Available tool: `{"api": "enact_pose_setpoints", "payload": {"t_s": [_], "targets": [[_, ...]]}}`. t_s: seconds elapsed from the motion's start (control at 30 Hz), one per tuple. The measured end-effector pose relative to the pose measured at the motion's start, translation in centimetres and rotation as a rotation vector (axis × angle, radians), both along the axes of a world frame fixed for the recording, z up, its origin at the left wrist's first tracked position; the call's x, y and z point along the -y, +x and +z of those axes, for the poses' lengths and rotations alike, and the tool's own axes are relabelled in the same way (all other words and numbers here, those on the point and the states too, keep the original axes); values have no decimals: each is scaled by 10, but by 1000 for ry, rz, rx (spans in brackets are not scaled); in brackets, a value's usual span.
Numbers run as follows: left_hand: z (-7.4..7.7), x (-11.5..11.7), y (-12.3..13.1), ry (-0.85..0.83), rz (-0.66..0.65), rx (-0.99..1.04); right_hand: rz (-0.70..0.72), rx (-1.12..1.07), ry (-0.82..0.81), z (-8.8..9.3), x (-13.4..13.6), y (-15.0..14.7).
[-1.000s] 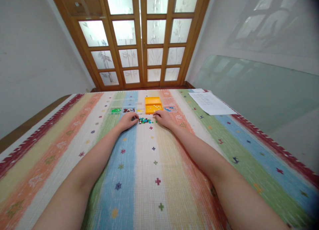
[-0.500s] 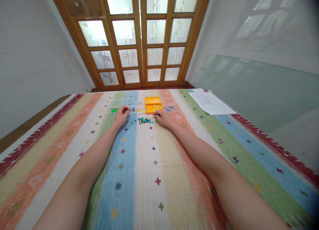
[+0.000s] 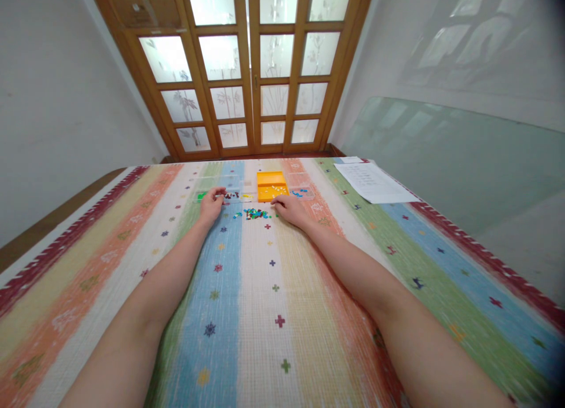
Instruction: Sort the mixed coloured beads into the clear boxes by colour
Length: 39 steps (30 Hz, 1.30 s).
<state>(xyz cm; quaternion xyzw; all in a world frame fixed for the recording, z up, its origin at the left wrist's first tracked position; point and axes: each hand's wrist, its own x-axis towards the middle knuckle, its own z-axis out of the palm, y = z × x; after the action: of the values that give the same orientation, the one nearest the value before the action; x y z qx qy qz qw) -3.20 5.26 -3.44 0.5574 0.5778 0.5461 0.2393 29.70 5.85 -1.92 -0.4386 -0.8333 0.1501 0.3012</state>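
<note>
My left hand is at the front of the clear boxes on the left, its fingertips slightly apart and nothing visible between them. Green pieces lie in a clear box just left of it, and dark red pieces to its right. My right hand rests on the cloth in front of the orange box, fingers curled together; whatever they may hold is too small to make out. White pieces lie in the orange box. Between my hands is a mixed pile of small coloured pieces.
Yellow pieces sit left of the orange box. A clear box with blue pieces stands to its right. Printed paper lies farther right on the striped tablecloth. Behind the table are glazed wooden doors.
My left hand has shifted slightly left, its fingers parting, and more of the dark red pieces now show. My right hand stays nearly in place.
</note>
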Motion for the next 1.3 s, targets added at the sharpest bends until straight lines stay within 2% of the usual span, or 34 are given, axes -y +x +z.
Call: {"api": "enact_pose_setpoints", "payload": {"t_s": [0.1, 0.23, 0.33, 0.47, 0.63, 0.77, 0.9, 1.03, 1.3], "targets": [[7, 9, 1, -9, -85, -190, 3, -6, -1, 0, 0, 0], [22, 22, 0, -63, -375, -488, 11, -18, 8, -1, -1, 0], [33, 27, 2, -126, -533, -560, 15, -20, 6, -2, -2, 0], [41, 29, 5, -129, -609, -635, 20, -32, 5, -2, -2, 0], [42, 30, 7, -104, -599, -647, 13, -26, 6, -4, -3, 0], [40, 33, 10, -122, -579, -529, 6, -13, 6, -6, -4, 0], [35, 31, 18, -89, -501, -412, 6, -6, 7, -7, -5, -1], [29, 25, 33, -15, -457, -329, 18, -22, 23, -6, -3, -1], [26, 2, 74, -11, -398, -148, -8, -5, -3, -6, -3, -3]]}}
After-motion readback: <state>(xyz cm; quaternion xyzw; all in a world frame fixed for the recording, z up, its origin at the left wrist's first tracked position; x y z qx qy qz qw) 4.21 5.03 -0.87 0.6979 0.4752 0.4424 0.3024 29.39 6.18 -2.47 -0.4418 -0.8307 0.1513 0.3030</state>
